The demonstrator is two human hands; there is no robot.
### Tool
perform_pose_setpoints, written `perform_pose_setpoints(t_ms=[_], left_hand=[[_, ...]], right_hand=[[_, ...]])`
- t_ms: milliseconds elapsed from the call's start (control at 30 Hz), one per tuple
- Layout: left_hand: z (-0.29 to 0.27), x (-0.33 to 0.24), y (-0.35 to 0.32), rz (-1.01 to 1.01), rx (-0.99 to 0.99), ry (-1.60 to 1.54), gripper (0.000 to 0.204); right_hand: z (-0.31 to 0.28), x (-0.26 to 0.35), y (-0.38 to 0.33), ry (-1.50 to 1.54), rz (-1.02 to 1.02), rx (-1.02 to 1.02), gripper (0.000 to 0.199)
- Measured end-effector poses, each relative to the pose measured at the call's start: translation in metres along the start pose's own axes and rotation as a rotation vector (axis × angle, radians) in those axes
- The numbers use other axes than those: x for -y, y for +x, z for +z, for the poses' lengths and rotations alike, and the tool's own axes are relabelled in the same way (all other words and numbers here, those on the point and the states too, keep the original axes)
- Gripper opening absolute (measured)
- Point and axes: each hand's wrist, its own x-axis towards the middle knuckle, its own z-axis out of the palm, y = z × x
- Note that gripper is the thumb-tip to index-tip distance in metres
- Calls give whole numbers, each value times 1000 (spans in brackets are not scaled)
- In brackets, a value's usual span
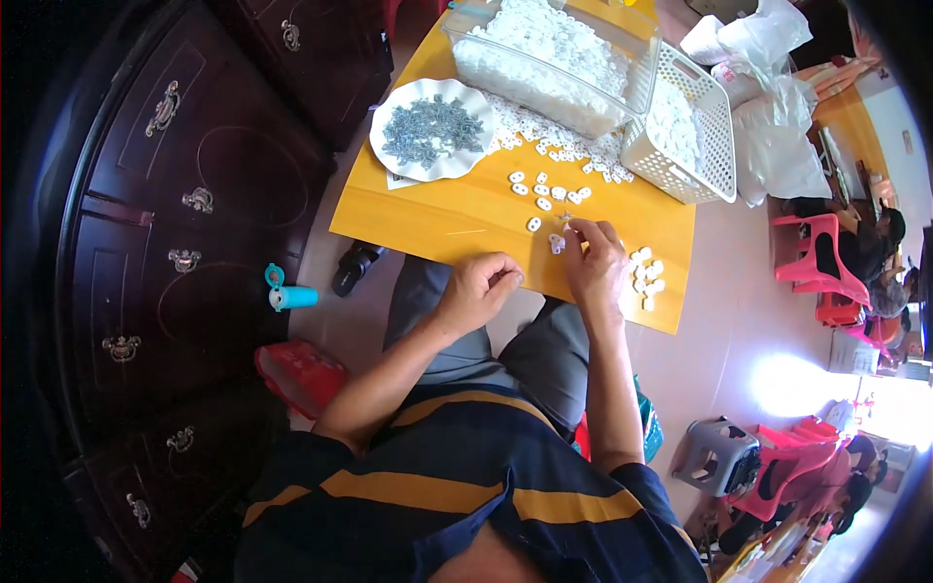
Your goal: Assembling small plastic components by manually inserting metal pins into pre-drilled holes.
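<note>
Pieces, small and white, lie loose on the bench. At its far side stand a clear tub and, to the right, a basket, both heaped with white bits; left of the tub sits a plate. Left hand curls half closed at the near edge — whether it holds anything, I cannot tell. Right hand, fingers bent, is beside the pieces — any grip is unclear. Grey clips cover the plate.
</note>
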Motion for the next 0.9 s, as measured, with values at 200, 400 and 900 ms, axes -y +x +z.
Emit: perform_pose_setpoints(t_ms=[200, 400, 900], left_hand=[[-1, 1, 3, 48, 20, 6, 8], [-1, 2, 3, 122, 5, 24, 8], [-2, 3, 0, 145, -2, 31, 7]], right_hand=[[2, -6, -22, 69, 70, -1, 9], [8, -5, -26, 44, 49, 18, 22], [6, -16, -19, 34, 90, 79, 19]])
